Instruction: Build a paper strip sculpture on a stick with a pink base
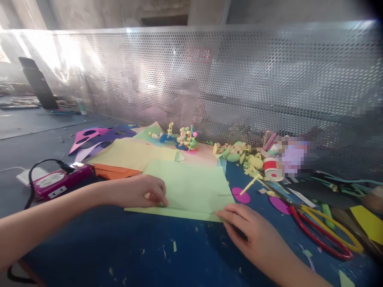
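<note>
A light green paper sheet lies on the blue table in front of me, with a crease line running along its near edge. My left hand is closed at the near left part of the sheet, fingers curled and fingertips down on the paper by the crease. At the near right corner, my right hand pinches the paper's edge between thumb and fingers. Just beyond the right hand lies a magenta paper disc with a thin yellow paper stick on it.
Scissors with red and yellow handles lie at right, near a red and white roll. Small paper figures stand at the back before a perforated metal screen. At left are yellow sheets and a magenta power strip.
</note>
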The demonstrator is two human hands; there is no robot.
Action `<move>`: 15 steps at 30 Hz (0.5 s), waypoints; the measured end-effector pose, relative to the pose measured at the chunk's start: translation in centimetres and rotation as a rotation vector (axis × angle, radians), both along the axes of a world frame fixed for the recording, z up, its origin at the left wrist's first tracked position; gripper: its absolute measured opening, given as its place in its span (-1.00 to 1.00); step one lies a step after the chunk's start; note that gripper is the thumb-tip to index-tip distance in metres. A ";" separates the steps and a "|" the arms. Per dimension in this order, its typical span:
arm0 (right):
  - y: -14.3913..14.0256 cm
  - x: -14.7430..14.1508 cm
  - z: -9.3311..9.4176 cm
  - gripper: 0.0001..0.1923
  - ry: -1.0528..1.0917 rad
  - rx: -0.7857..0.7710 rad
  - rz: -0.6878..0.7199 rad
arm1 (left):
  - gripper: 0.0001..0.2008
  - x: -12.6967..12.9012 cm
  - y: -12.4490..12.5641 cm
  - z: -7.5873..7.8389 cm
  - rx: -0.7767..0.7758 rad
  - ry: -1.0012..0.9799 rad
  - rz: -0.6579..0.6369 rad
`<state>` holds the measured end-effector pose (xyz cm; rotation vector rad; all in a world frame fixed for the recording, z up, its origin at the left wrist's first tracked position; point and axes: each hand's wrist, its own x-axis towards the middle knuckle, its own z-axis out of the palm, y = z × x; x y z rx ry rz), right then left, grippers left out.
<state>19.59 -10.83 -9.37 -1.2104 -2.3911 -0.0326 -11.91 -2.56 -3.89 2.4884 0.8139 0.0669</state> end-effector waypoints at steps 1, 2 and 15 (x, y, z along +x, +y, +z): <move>0.0 0.1 -0.3 -0.71 0.008 -0.018 0.012 | -0.75 -0.1 0.2 -0.2 -0.007 -0.004 -0.008; 0.0 0.2 -0.5 -0.71 0.013 -0.033 0.019 | -0.76 -0.3 0.4 -0.3 -0.018 -0.015 -0.016; -0.1 0.3 -0.6 -0.72 0.029 -0.104 0.007 | -0.84 -0.6 1.7 0.7 0.008 -0.001 0.073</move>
